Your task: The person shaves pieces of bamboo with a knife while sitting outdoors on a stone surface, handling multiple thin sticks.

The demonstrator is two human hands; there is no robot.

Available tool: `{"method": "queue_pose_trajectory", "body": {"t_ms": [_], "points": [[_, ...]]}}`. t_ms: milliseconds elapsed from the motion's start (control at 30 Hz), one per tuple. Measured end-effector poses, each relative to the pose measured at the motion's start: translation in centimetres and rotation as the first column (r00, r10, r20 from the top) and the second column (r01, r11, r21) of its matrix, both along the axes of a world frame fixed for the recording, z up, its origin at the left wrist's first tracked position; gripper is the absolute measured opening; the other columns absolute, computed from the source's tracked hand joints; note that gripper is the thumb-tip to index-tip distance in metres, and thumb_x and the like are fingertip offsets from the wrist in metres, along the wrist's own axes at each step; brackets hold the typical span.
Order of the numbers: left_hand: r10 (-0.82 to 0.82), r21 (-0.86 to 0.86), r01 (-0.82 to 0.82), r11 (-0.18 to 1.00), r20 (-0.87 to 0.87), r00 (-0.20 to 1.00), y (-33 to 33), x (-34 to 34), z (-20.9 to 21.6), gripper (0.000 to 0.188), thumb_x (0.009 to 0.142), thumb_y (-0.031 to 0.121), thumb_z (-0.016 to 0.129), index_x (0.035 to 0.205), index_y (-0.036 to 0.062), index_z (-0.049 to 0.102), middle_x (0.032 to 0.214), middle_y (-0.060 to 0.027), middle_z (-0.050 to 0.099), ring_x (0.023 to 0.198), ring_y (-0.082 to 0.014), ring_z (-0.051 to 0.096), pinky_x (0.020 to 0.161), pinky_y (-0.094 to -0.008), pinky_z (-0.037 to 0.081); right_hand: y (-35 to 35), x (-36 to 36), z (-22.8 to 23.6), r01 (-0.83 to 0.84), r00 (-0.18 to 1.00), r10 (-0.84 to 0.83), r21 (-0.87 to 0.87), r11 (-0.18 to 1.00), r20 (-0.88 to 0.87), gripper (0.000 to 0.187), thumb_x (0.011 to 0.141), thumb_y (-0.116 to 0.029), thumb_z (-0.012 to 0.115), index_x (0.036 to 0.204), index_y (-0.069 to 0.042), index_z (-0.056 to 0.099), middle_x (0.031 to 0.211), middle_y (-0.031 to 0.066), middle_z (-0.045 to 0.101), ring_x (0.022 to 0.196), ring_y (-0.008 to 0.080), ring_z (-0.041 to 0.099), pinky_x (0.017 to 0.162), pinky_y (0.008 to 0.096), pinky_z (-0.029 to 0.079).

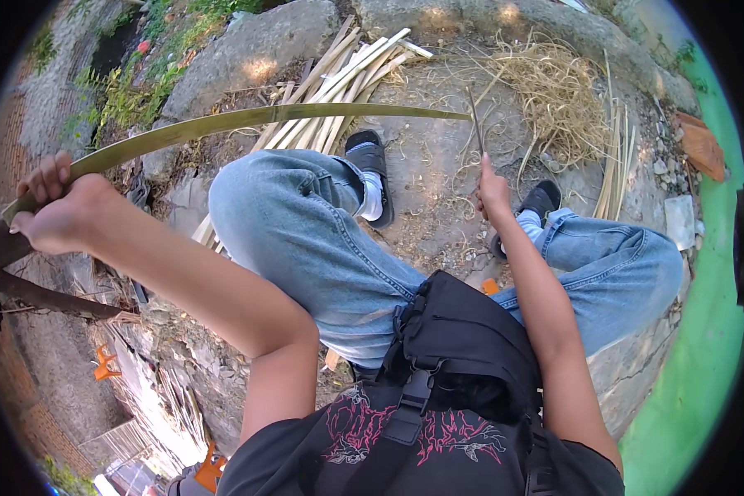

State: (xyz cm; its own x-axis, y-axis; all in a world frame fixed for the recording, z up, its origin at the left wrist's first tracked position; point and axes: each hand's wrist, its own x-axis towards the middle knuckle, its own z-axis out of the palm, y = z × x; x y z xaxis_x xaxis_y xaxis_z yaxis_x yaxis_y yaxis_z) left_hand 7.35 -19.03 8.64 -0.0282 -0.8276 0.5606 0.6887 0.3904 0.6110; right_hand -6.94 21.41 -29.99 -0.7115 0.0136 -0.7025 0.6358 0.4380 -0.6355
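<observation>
At the far left, my left hand (pixel 58 198) is closed round one end of a long green bamboo strip (pixel 223 122). The strip arches across in front of my knees and narrows to a pale point on the right. My right hand (pixel 493 194) grips a knife (pixel 476 124) with a thin dark blade pointing up and away from me. The strip's narrow end reaches the blade; whether they touch I cannot tell. The knife's handle is mostly hidden in my fingers.
Pale split bamboo strips (pixel 339 91) lie piled beyond my left foot. A heap of curly shavings (pixel 554 95) covers the ground at the far right, beside thin slats (pixel 616 169). A green wall (pixel 678 372) runs along the right, with an orange-brown brick (pixel 701 149) near it.
</observation>
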Motion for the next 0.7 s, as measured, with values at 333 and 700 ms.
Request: {"method": "queue_pose_trajectory", "body": {"t_ms": [333, 700], "points": [[0.337, 0.379, -0.312, 0.871, 0.0, 0.942, -0.7, 1.4, -8.1, 0.048, 0.097, 0.047, 0.019, 0.081, 0.0079, 0.042, 0.056, 0.0002, 0.028, 0.044, -0.0125, 0.024, 0.042, -0.026, 0.024, -0.2, -0.5, 2.1, 0.281, 0.96, -0.273, -0.2, 0.939, 0.069, 0.062, 0.084, -0.069, 0.042, 0.064, -0.01, 0.044, 0.048, -0.0003, 0.039, 0.037, 0.0127, 0.04, 0.036, 0.028, 0.034], [-0.38, -0.165, 0.374, 0.913, -0.012, 0.925, 5.9, -6.2, 3.3, 0.054, 0.097, 0.05, 0.024, 0.084, 0.0029, 0.046, 0.075, -0.0103, 0.04, 0.067, -0.0208, 0.042, 0.062, -0.0371, 0.038, -2.2, 0.0, 8.5, 0.063, 0.984, -0.109, -0.293, 0.954, -0.143, 0.064, 0.089, -0.061, 0.041, 0.059, -0.005, 0.046, 0.047, 0.0018, 0.043, 0.036, 0.0115, 0.043, 0.034, 0.0266, 0.033]]}}
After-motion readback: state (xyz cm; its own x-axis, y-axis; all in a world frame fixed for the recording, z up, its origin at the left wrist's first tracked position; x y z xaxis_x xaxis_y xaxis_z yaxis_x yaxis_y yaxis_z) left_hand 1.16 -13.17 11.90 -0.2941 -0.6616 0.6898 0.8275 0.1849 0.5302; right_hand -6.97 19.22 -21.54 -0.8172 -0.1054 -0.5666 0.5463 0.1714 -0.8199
